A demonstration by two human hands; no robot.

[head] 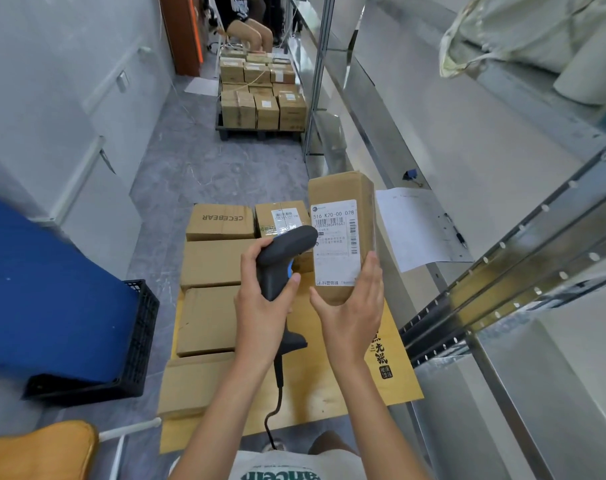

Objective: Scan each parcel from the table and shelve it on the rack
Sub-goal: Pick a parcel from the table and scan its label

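My left hand (pixel 265 299) grips the handle of a dark grey barcode scanner (pixel 284 251), whose head points right at a parcel. My right hand (pixel 351 308) holds that brown cardboard parcel (pixel 341 237) upright from below, its white shipping label facing me, close to the scanner's head. Below my hands several more cardboard parcels (pixel 214 261) lie on a low yellow-brown table (pixel 391 372). The metal rack (pixel 502 258) runs along the right side.
A blue cover over a black crate (pixel 135 341) stands at left. A sheet of paper with a pen (pixel 419 226) lies on the rack shelf. Farther down the aisle, a pallet of stacked boxes (pixel 263 98) and a seated person's legs (pixel 249 31). Grey floor lies between.
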